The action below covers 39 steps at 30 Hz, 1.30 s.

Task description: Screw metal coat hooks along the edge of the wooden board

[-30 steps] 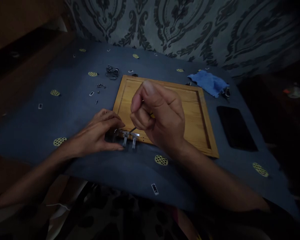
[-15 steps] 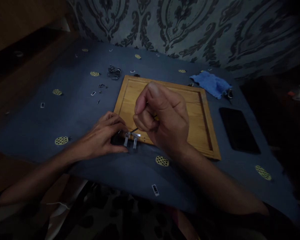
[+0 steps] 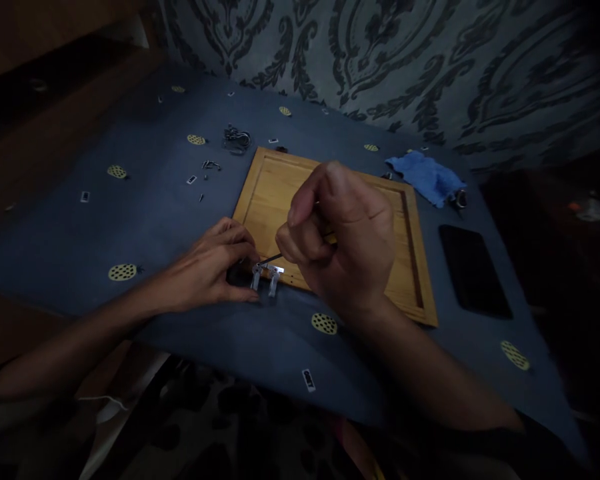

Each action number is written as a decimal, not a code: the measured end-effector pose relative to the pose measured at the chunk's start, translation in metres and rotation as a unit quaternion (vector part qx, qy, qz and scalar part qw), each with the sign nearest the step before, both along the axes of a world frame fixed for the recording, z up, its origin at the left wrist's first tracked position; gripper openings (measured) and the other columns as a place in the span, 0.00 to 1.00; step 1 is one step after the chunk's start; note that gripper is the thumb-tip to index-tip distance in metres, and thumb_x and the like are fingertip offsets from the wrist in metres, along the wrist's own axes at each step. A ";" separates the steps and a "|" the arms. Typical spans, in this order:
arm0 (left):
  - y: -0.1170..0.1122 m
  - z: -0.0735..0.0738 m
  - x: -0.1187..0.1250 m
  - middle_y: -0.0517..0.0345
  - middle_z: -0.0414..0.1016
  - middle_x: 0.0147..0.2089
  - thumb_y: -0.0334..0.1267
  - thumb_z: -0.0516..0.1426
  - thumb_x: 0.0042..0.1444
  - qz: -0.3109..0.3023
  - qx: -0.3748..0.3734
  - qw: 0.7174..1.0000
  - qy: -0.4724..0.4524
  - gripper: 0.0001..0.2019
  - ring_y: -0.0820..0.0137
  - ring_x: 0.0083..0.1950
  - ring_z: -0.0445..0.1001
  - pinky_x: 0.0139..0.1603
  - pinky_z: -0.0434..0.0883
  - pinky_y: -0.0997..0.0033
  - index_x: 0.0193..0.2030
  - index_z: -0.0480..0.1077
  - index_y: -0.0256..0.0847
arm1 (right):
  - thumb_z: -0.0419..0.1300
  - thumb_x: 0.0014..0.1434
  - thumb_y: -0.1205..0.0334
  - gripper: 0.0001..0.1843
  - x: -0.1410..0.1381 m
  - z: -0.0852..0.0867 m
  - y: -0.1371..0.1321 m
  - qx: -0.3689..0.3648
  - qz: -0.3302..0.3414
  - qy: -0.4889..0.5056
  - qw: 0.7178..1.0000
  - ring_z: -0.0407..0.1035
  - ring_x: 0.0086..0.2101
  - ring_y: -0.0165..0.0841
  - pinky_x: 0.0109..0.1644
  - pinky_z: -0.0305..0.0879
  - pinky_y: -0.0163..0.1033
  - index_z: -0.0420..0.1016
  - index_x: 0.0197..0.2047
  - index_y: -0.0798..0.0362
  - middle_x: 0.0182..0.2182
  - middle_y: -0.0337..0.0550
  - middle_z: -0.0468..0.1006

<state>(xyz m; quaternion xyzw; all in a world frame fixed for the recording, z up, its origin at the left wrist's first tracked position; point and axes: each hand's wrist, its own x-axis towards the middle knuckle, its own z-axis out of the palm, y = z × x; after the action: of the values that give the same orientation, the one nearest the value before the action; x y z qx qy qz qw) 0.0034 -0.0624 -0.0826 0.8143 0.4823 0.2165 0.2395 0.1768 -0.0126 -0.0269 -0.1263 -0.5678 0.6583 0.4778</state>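
My right hand (image 3: 347, 240) is closed in a fist around a screwdriver (image 3: 271, 259). Its thin shaft slants down left, and most of the handle is hidden in my fingers. The shaft's tip meets a metal hinge (image 3: 273, 272) at the near left edge of a framed wooden cabinet door (image 3: 265, 193). Two silver arms of the hinge stick out past the door's edge toward me. My left hand (image 3: 213, 263) holds the hinge from the left, fingers bent over the door's corner and thumb beside the nearer arm. The exact contact under those fingers is hidden.
Behind the door on the blue patterned cloth (image 3: 155, 227) lie a pile of metal hinges (image 3: 237, 139) and several small screws (image 3: 210, 165). A blue rag (image 3: 427, 177) and a black phone or tablet (image 3: 475, 270) lie on the right. A patterned wall (image 3: 380, 67) stands behind.
My right fist has shifted slightly right, and more of the screwdriver shaft shows. The left hand stays at the hinge. The whole view has tilted a little.
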 end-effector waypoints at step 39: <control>0.002 -0.004 -0.002 0.51 0.73 0.49 0.63 0.62 0.57 -0.002 0.006 1.000 -0.020 0.25 0.53 0.57 0.66 0.61 0.66 0.49 0.48 0.76 0.43 | 0.62 0.70 0.56 0.09 0.040 0.025 0.012 0.315 0.016 -0.308 0.897 0.75 0.46 0.37 0.53 0.70 0.43 0.80 0.49 0.48 0.44 0.42 0.82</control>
<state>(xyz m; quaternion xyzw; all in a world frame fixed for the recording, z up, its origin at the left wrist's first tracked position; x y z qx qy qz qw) 0.0012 -0.0606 -0.0869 0.8121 0.4745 0.2355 0.2446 0.2170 -0.0008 -0.0019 -0.1563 -0.8663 0.3803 0.2835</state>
